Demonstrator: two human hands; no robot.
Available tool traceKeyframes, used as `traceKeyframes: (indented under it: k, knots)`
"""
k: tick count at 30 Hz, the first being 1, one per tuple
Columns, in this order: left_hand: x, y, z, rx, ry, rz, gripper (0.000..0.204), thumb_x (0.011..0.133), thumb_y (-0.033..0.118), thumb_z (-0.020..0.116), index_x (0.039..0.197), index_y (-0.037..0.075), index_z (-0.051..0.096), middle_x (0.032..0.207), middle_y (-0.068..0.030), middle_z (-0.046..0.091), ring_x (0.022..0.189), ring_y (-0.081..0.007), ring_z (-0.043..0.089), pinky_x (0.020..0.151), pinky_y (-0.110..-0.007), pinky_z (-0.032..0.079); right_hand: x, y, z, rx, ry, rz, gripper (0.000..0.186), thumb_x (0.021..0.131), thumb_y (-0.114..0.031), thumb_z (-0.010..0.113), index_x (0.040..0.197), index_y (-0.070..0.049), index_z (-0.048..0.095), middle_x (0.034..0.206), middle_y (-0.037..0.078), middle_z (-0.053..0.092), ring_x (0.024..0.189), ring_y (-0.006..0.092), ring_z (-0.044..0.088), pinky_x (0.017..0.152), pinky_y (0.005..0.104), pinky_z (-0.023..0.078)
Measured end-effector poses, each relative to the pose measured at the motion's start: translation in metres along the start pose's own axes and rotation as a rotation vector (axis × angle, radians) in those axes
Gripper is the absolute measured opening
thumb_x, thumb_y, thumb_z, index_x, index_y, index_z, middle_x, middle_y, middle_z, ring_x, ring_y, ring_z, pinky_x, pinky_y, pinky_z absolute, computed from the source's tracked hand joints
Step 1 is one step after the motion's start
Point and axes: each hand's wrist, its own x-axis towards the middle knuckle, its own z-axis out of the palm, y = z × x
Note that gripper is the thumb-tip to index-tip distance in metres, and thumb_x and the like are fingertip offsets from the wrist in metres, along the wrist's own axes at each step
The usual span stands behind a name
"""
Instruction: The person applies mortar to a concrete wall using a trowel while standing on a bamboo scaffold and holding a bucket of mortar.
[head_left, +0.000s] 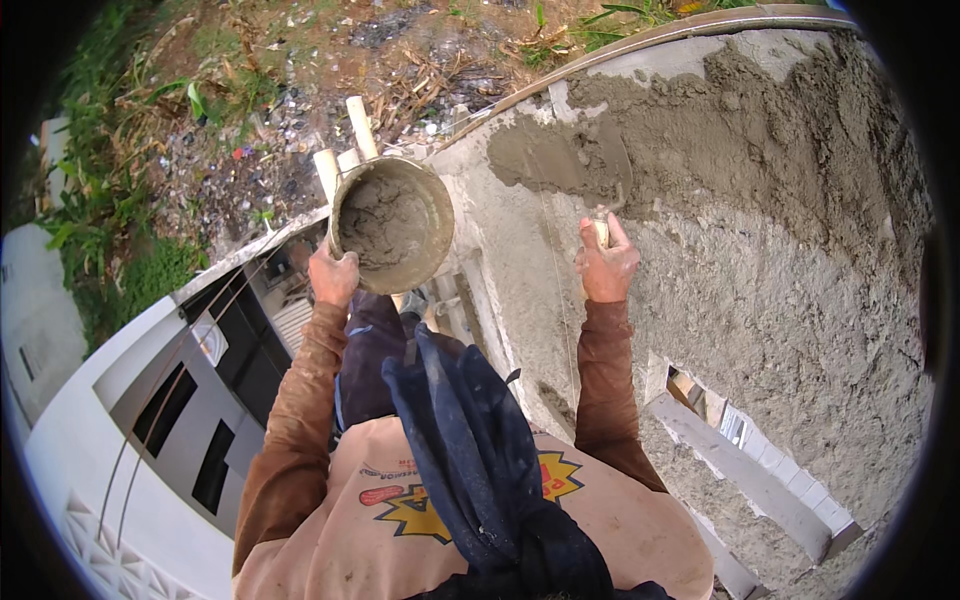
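My left hand (334, 275) grips the near-left rim of a round bucket (437, 240), its thumb curled over the edge. Grey wet mortar (385, 225) lies in the bucket. My right hand (606, 265) is closed around the handle of a trowel (601, 230). The trowel's blade end is against a band of wet mortar (740, 120) on the wall and is hard to tell apart from it. Below this darker band, the rough grey wall (730, 290) looks lighter and drier.
A long strip (640, 48) edges the wall's far side. Pale poles (360, 125) stick up behind the bucket. A thin string (556, 270) runs down the wall beside an opening with a concrete ledge (750, 480). Far below lie littered ground (230, 175) and a white building (120, 390).
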Motion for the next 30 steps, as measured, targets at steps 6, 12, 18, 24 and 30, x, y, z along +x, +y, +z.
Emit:
traceKeyframes:
  k: [6, 12, 18, 24, 30]
  knots:
    - [-0.020, 0.016, -0.001, 0.051, -0.016, 0.012, 0.045, 0.076, 0.009, 0.060, 0.119, 0.004, 0.068, 0.096, -0.0207, 0.074, 0.089, -0.0321, 0.072, 0.084, -0.039, 0.053, -0.025, -0.042, -0.056, 0.131, -0.031, -0.026, 0.051, 0.094, -0.025, 0.072, 0.132, 0.005, 0.058, 0.078, 0.006, 0.066, 0.052, 0.0078, 0.056, 0.040, 0.0249, 0.044]
    - [-0.039, 0.027, -0.012, 0.042, 0.009, -0.020, 0.039, 0.074, 0.009, 0.060, 0.112, 0.000, 0.069, 0.089, -0.0147, 0.075, 0.080, -0.0200, 0.069, 0.080, -0.035, 0.054, -0.066, -0.020, -0.058, -0.062, -0.224, -0.060, 0.043, 0.096, -0.026, 0.067, 0.124, 0.004, 0.060, 0.081, 0.012, 0.066, 0.063, 0.0184, 0.063, 0.058, 0.0344, 0.052]
    - [-0.045, 0.032, -0.005, 0.112, 0.019, 0.012, 0.039, 0.075, 0.009, 0.059, 0.112, 0.000, 0.069, 0.088, -0.0157, 0.074, 0.079, -0.0197, 0.068, 0.079, -0.035, 0.054, 0.024, 0.062, 0.030, -0.395, -0.213, -0.189, 0.052, 0.088, -0.025, 0.073, 0.123, 0.011, 0.058, 0.088, 0.022, 0.070, 0.082, 0.0290, 0.070, 0.078, 0.0413, 0.054]
    - [-0.048, 0.021, -0.018, 0.052, -0.024, -0.036, 0.048, 0.076, 0.011, 0.062, 0.124, 0.007, 0.068, 0.097, -0.0212, 0.074, 0.092, -0.0342, 0.072, 0.085, -0.042, 0.054, 0.011, -0.026, -0.007, 0.130, -0.196, 0.073, 0.049, 0.091, -0.021, 0.073, 0.127, 0.008, 0.057, 0.093, 0.012, 0.070, 0.068, 0.0155, 0.065, 0.057, 0.0313, 0.054]
    - [-0.057, 0.029, -0.019, 0.062, 0.020, 0.005, 0.047, 0.075, 0.008, 0.059, 0.122, 0.003, 0.067, 0.095, -0.0160, 0.075, 0.088, -0.0220, 0.072, 0.084, -0.037, 0.054, -0.070, -0.021, -0.046, 0.202, -0.215, -0.022, 0.053, 0.096, -0.027, 0.068, 0.134, 0.006, 0.051, 0.088, 0.008, 0.066, 0.067, 0.0099, 0.061, 0.054, 0.0255, 0.051]
